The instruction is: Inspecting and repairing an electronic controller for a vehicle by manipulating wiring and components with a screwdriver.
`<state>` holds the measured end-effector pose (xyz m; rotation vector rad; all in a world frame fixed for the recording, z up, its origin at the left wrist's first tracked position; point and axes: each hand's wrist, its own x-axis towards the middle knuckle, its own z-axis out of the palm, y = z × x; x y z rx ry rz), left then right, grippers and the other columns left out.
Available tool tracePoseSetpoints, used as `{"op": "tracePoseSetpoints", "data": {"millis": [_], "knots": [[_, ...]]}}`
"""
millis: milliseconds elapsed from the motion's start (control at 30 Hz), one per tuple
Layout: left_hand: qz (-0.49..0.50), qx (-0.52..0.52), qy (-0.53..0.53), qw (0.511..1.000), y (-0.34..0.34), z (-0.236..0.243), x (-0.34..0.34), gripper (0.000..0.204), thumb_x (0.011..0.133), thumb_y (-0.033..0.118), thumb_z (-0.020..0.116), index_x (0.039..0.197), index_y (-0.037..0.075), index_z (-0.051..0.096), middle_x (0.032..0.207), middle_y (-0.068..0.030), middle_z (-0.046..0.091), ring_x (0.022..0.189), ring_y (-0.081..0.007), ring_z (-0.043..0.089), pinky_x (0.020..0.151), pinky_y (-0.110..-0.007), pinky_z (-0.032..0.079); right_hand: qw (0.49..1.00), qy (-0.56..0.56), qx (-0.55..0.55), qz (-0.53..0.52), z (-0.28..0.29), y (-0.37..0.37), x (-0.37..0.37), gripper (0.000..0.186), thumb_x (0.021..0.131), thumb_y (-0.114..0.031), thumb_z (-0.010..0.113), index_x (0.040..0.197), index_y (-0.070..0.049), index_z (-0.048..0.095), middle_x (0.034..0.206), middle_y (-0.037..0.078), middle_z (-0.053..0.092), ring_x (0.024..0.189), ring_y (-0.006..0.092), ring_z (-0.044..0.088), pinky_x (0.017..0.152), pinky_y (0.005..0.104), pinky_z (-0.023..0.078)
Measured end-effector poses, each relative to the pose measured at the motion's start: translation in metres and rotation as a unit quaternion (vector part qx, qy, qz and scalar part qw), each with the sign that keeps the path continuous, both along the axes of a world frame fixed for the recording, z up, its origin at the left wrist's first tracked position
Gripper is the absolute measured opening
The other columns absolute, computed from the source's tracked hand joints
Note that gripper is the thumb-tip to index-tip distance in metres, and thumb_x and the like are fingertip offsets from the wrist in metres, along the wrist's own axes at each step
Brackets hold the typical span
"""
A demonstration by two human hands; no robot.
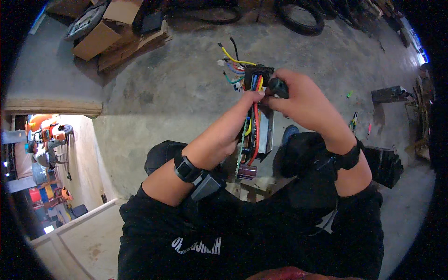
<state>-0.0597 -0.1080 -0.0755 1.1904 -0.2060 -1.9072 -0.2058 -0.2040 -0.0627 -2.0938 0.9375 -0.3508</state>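
A circuit board assembly (266, 133) is held up in front of me, with a silver metal side, a dark end plate (254, 70) and a brown cylindrical capacitor (247, 171) at its near end. Red, yellow and blue wires run along it, and a bundle of loose wire ends (233, 58) sticks out beyond the plate. My left hand (235, 123) is closed on the assembly from the left, thumb near the wires. In my right hand (301, 98) is a dark, thick-handled tool (279, 87), gripped close to the far end of the assembly. Its working tip is hidden.
Pliers (353, 122) and small bright pieces lie on the concrete floor (186, 84) to the right. Beyond them stands a metal box (389, 94), with a black case (385, 165) nearer. Tyres (301, 18) and cardboard (98, 39) lie far off. A doorway (77, 154) opens left.
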Motion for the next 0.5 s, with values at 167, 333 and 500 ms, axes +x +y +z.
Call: {"op": "tracePoseSetpoints", "data": {"millis": [167, 333, 500], "knots": [[0.011, 0.0, -0.018, 1.0, -0.003, -0.007, -0.001, 0.035, 0.086, 0.045, 0.055, 0.091, 0.01, 0.057, 0.067, 0.0021, 0.055, 0.051, -0.0111, 0.052, 0.046, -0.027, 0.047, 1.0, -0.004, 0.012, 0.012, -0.003, 0.003, 0.006, 0.031, 0.068, -0.014, 0.065, 0.093, 0.002, 0.057, 0.083, 0.026, 0.061, 0.083, 0.0427, 0.059, 0.073, 0.0453, 0.047], [0.006, -0.016, -0.015, 1.0, -0.001, -0.006, 0.0, 0.032, 0.088, 0.041, 0.054, 0.092, 0.009, 0.058, 0.07, 0.0018, 0.058, 0.054, -0.0113, 0.054, 0.049, -0.025, 0.047, 0.999, 0.025, -0.026, 0.004, -0.006, 0.006, 0.009, 0.028, 0.069, -0.011, 0.062, 0.093, 0.002, 0.056, 0.084, 0.026, 0.061, 0.083, 0.043, 0.059, 0.072, 0.0462, 0.048], [0.006, 0.0, -0.018, 1.0, -0.002, -0.012, -0.001, 0.03, 0.089, 0.037, 0.054, 0.092, 0.008, 0.058, 0.073, 0.001, 0.059, 0.058, -0.0107, 0.056, 0.053, -0.025, 0.048, 0.999, 0.031, -0.01, -0.002, -0.004, 0.007, 0.009, 0.029, 0.067, -0.005, 0.063, 0.095, 0.003, 0.056, 0.081, 0.023, 0.061, 0.077, 0.0377, 0.06, 0.067, 0.0387, 0.046]]}}
